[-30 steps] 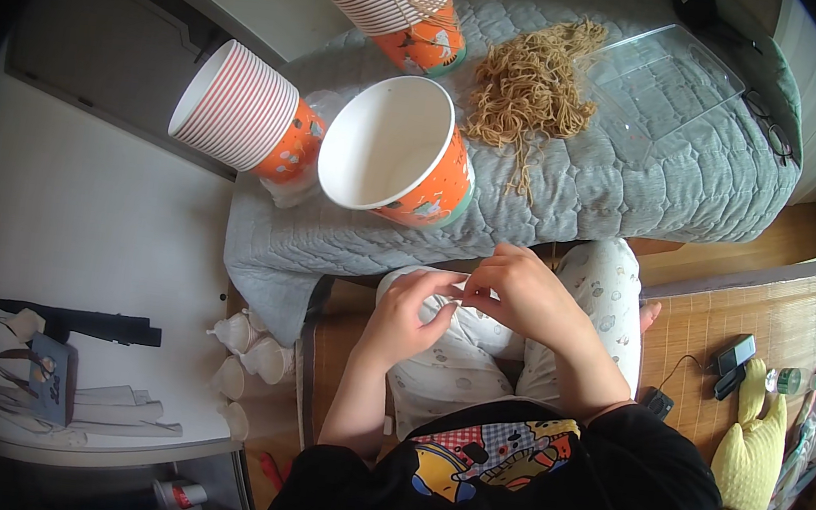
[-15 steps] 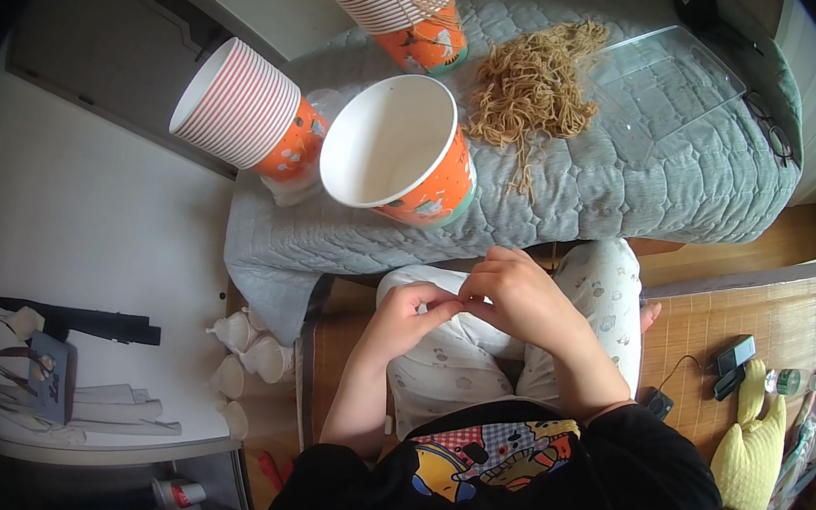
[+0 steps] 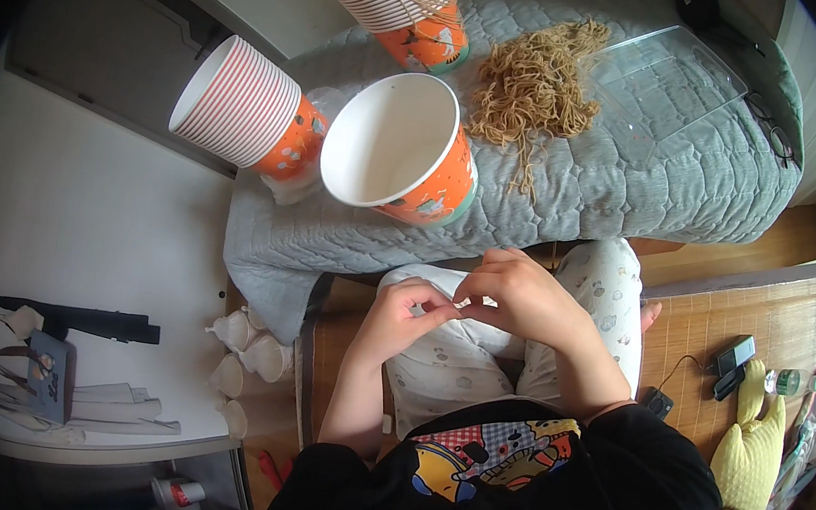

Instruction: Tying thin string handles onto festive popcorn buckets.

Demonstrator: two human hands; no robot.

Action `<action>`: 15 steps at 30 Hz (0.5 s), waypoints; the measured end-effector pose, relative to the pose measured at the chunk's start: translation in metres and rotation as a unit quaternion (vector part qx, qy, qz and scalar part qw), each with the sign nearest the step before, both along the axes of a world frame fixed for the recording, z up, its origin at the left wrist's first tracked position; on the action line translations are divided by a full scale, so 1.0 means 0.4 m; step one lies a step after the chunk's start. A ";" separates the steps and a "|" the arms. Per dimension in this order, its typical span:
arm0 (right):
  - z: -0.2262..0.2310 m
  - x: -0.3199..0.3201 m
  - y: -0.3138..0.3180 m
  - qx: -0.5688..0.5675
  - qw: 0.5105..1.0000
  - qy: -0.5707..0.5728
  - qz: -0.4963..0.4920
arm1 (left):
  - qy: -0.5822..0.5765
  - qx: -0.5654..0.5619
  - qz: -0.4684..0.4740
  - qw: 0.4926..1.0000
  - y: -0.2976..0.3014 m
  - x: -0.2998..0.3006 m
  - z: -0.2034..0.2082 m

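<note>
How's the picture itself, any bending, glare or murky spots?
Head view: fisheye distortion bows the top edge of the cabinet, whose inside looks dark; thin highlights edge the clear tray; left hand and right hand look fairly sharp, though anything pinched there is too small to tell.

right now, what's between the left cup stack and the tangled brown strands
In the head view, a big open orange cup, plus clear plastic beside the left stack.
</note>
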State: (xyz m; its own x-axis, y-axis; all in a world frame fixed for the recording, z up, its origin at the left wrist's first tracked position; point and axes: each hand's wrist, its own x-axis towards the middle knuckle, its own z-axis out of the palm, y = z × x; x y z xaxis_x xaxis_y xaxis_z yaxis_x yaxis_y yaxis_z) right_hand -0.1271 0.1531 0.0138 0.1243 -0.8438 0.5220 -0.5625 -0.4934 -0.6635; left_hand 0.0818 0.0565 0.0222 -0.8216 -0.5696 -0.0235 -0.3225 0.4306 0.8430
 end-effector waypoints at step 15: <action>0.013 -0.008 0.001 -0.059 0.994 -0.092 0.028 | 0.088 -0.115 -0.011 0.989 0.004 -0.019 -0.003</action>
